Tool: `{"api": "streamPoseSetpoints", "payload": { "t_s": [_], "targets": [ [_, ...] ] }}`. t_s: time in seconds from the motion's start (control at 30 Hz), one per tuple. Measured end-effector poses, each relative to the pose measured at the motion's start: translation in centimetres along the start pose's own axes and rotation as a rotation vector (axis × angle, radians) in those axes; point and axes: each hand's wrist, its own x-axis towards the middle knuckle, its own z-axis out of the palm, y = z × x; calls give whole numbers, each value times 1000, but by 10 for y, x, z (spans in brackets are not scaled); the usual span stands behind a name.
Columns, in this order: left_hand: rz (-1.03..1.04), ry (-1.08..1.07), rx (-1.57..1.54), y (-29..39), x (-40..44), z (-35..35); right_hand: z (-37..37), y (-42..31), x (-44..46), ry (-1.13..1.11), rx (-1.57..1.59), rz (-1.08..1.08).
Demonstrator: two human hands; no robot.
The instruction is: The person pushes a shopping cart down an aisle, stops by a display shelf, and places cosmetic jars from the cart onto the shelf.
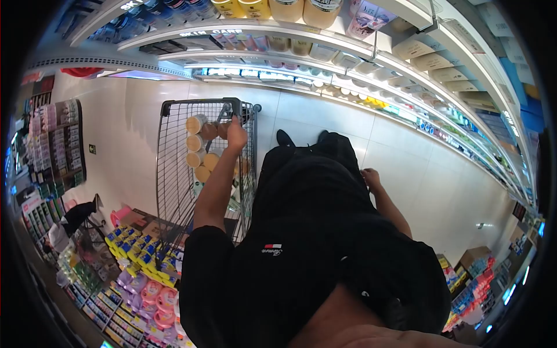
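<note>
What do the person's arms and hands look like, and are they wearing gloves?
No gloves: the left hand and right hand are both bare. I see no watch or bracelet. Rings are too small to tell. The sleeves are short, plain and black, like the shirt, which has a small patch with red and white on the chest.

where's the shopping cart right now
In the head view, the shopping cart is on your left side, beside your black clothes, with your left hand at its corner.
</note>
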Motion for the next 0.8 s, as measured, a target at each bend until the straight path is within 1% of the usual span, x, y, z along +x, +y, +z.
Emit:
{"api": "streamPoseSetpoints", "payload": {
  "t_s": [0.03,0.07,0.1,0.17,0.23,0.27,0.3,0.37,0.53,0.6,0.7,0.73,0.77,0.8],
  "targets": [
    [2,-10,8,-2,-1,2,7,9,-9,-7,-49,-9],
    [66,38,-20,-3,1,7,12,48,17,52,-287,-92],
    [131,87,-50,-3,5,10,13,41,7,54,-282,-90],
    [117,61,-28,-4,13,16,13,20,-23,2,-210,91],
    [277,100,-64,-20,23,32,6,16,-22,2,-153,136],
    [284,129,-53,-17,25,35,1,46,9,-39,-5,148],
    [285,130,-49,-14,25,35,-3,37,10,-13,20,136],
    [426,147,-47,-8,26,33,-11,19,15,10,59,108],
    [397,106,-50,15,36,33,-17,-24,37,27,115,12],
    [322,69,57,25,37,31,-15,-31,42,19,136,-35],
    [330,88,2,31,47,33,-10,-39,34,13,184,-46],
    [455,157,-11,29,46,35,-9,-41,32,5,185,-23],
    [458,156,-2,27,49,35,-4,-41,29,-1,193,-23],
    [540,202,-26,28,51,35,-3,-36,30,15,209,-12]
  ]
}}
